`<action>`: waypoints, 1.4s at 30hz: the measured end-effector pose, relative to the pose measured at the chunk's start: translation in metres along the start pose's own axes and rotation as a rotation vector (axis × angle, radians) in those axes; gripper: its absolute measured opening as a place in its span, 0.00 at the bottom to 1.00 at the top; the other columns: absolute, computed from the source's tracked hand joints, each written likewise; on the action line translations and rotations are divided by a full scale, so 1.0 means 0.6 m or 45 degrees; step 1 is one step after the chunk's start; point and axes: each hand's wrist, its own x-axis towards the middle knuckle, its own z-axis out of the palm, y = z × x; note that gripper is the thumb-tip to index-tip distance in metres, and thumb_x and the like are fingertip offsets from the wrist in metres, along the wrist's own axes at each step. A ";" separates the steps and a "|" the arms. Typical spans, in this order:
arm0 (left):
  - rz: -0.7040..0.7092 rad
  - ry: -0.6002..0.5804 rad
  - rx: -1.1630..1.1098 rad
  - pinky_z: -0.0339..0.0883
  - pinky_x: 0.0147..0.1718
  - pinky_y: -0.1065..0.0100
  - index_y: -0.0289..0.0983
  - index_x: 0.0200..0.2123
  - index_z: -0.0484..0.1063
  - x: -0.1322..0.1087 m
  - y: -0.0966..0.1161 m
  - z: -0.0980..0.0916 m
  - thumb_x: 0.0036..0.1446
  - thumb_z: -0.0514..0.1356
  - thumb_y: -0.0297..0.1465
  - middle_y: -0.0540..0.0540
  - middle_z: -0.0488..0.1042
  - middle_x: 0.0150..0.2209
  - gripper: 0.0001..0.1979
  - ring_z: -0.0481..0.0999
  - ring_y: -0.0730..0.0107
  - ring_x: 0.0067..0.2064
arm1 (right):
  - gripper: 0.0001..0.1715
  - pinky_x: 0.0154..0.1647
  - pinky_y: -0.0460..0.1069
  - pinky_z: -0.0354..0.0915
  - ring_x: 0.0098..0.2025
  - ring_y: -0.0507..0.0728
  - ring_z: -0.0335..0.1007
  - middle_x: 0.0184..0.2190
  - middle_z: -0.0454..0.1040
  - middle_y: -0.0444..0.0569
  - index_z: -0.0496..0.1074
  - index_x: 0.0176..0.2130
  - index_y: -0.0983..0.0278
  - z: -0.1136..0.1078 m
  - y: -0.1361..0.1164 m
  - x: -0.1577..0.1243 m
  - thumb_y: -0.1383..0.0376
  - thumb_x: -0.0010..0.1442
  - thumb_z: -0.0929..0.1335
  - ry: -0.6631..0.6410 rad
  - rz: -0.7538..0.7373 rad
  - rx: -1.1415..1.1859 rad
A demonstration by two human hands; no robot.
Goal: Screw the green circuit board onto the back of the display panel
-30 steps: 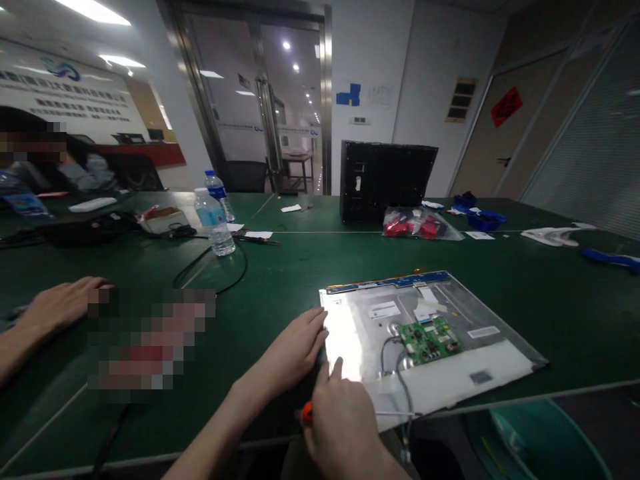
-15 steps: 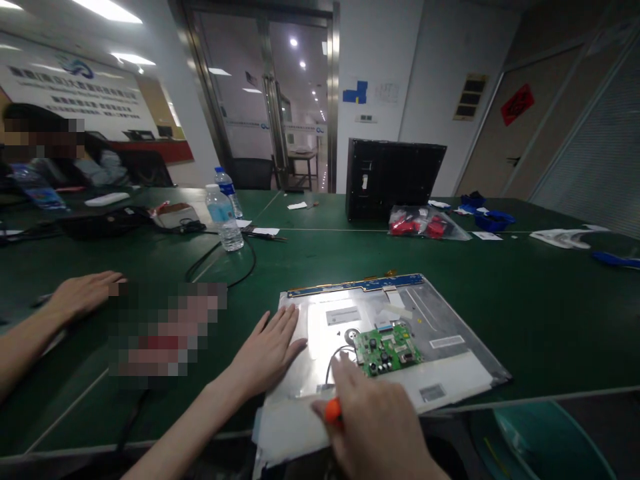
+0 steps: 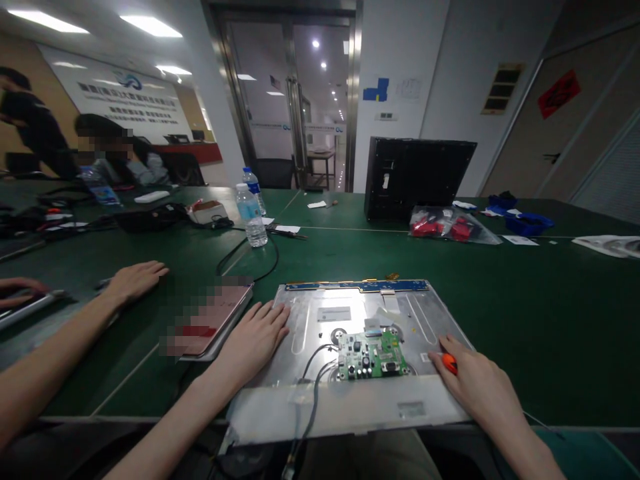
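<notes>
A co-worker's hand (image 3: 134, 280) lies on the green bench (image 3: 525, 313). The left hand (image 3: 255, 337) rests flat and open on the left edge of a silver metal display panel (image 3: 320, 320) bearing a small green circuit board (image 3: 373, 355). At its right edge, the right hand (image 3: 475, 387) grips an orange-handled tool (image 3: 449, 363).

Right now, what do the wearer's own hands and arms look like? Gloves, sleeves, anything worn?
Both bare: left hand and right hand show no gloves, rings or watch. Forearms are uncovered to the frame edge, no sleeve in view, no markings. The bare arm farther left is a co-worker's.
</notes>
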 end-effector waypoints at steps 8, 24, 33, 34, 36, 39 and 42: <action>0.048 -0.136 -0.452 0.68 0.49 0.57 0.35 0.51 0.70 0.006 0.050 -0.051 0.61 0.51 0.27 0.37 0.75 0.49 0.16 0.75 0.55 0.49 | 0.29 0.44 0.60 0.72 0.46 0.66 0.77 0.59 0.67 0.63 0.68 0.58 0.68 0.009 -0.029 -0.019 0.56 0.68 0.55 0.012 -0.020 0.004; 0.209 -0.212 -0.890 0.65 0.51 0.57 0.39 0.50 0.69 -0.001 0.042 -0.049 0.55 0.62 0.29 0.42 0.71 0.50 0.18 0.70 0.57 0.51 | 0.35 0.51 0.59 0.66 0.55 0.67 0.69 0.58 0.68 0.61 0.65 0.60 0.68 -0.052 -0.085 0.057 0.54 0.57 0.69 -0.108 -0.402 0.222; 0.303 -0.231 -0.939 0.65 0.47 0.59 0.40 0.46 0.70 0.005 0.044 -0.043 0.59 0.59 0.30 0.44 0.70 0.45 0.11 0.70 0.59 0.47 | 0.31 0.47 0.57 0.66 0.49 0.65 0.71 0.59 0.65 0.59 0.68 0.56 0.64 -0.048 -0.078 0.073 0.54 0.56 0.69 -0.164 -0.511 0.241; 0.301 -0.236 -0.940 0.65 0.47 0.60 0.40 0.46 0.70 0.005 0.045 -0.043 0.59 0.59 0.30 0.44 0.70 0.45 0.11 0.70 0.59 0.47 | 0.28 0.45 0.56 0.67 0.46 0.63 0.72 0.57 0.66 0.58 0.70 0.53 0.63 -0.045 -0.078 0.073 0.54 0.56 0.69 -0.175 -0.523 0.267; 0.293 -0.248 -0.947 0.65 0.46 0.60 0.40 0.45 0.70 0.004 0.045 -0.044 0.59 0.59 0.30 0.44 0.69 0.44 0.10 0.70 0.59 0.46 | 0.22 0.42 0.55 0.67 0.43 0.60 0.72 0.53 0.68 0.55 0.71 0.48 0.61 -0.041 -0.075 0.072 0.54 0.58 0.69 -0.185 -0.554 0.319; 0.279 -0.235 -0.972 0.65 0.45 0.61 0.39 0.43 0.70 0.002 0.045 -0.044 0.59 0.59 0.30 0.44 0.69 0.43 0.08 0.70 0.60 0.45 | 0.14 0.42 0.53 0.66 0.40 0.58 0.71 0.46 0.70 0.52 0.71 0.43 0.61 -0.035 -0.071 0.073 0.56 0.60 0.68 -0.176 -0.649 0.380; 0.283 -0.213 -1.000 0.65 0.44 0.62 0.39 0.42 0.70 -0.001 0.044 -0.042 0.60 0.58 0.31 0.45 0.70 0.42 0.06 0.70 0.61 0.44 | 0.09 0.43 0.52 0.65 0.39 0.56 0.70 0.42 0.71 0.50 0.71 0.41 0.62 -0.031 -0.069 0.073 0.60 0.62 0.66 -0.183 -0.776 0.433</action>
